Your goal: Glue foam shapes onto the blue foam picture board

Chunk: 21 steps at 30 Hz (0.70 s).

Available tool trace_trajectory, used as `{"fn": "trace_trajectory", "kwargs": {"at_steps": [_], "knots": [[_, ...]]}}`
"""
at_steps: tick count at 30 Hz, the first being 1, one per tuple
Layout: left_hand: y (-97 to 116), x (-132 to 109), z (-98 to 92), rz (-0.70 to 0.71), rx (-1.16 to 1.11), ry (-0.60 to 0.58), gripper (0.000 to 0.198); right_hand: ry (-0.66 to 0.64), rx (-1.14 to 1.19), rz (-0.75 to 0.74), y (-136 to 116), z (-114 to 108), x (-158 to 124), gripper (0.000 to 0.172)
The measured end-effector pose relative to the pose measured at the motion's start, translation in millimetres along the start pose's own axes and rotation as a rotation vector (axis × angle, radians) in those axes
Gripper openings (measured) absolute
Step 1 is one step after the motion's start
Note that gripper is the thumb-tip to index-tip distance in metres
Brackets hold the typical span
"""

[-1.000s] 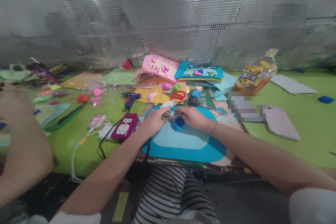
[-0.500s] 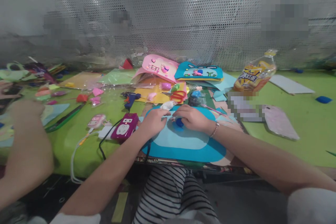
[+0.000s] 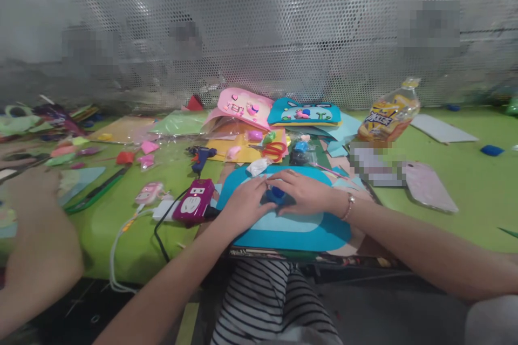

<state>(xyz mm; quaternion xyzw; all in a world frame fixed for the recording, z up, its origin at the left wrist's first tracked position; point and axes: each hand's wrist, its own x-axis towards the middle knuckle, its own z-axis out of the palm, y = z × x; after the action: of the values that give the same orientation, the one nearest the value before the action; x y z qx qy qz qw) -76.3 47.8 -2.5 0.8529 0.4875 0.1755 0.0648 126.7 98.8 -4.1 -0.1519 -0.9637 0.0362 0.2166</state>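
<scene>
A small dark-blue lump (image 3: pixel 277 192) lies on the light-blue centre of a rounded blue sheet (image 3: pixel 299 239). My left hand (image 3: pixel 251 199) is at the lump's left side, fingers curved toward it. From the right, my right hand (image 3: pixel 301 192) arches over the lump, its fingertips near those of my left hand. Whether the fingers pinch the lump cannot be made out. A crumpled white packet (image 3: pixel 259 166) rests on the sheet just beyond my hands.
Left of the sheet are a purple power box (image 3: pixel 195 201) with cables and a glue gun (image 3: pixel 201 157). Red scissors (image 3: pixel 274 151), decorated pink (image 3: pixel 243 109) and blue pieces (image 3: pixel 305 113) lie behind. A bottle (image 3: pixel 388 113) and phone (image 3: pixel 430 186) are right. Another person's arm (image 3: pixel 42 242) is at left.
My left hand has moved right and closer to the blue lump. The fingertips of both hands are now nearer each other around it.
</scene>
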Motion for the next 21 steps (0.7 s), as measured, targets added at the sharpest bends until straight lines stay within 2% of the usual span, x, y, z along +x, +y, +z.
{"fn": "trace_trajectory", "kwargs": {"at_steps": [8,13,18,21], "knots": [[-5.1,3.1,8.7,0.020,0.116,-0.022,0.043,0.012,0.075,0.072,6.4,10.7,-4.7,0.044],[-4.4,3.6,10.7,0.005,0.173,-0.022,0.042,0.028,0.132,0.080,12.4,14.3,-6.0,0.044],[0.1,-1.3,6.7,0.011,0.227,0.037,0.051,0.074,0.148,0.037,14.3,16.7,-7.1,0.038],[6.6,-10.2,6.7,0.036,0.260,0.097,0.049,0.071,0.101,0.007,13.0,15.3,-7.2,0.034]]}}
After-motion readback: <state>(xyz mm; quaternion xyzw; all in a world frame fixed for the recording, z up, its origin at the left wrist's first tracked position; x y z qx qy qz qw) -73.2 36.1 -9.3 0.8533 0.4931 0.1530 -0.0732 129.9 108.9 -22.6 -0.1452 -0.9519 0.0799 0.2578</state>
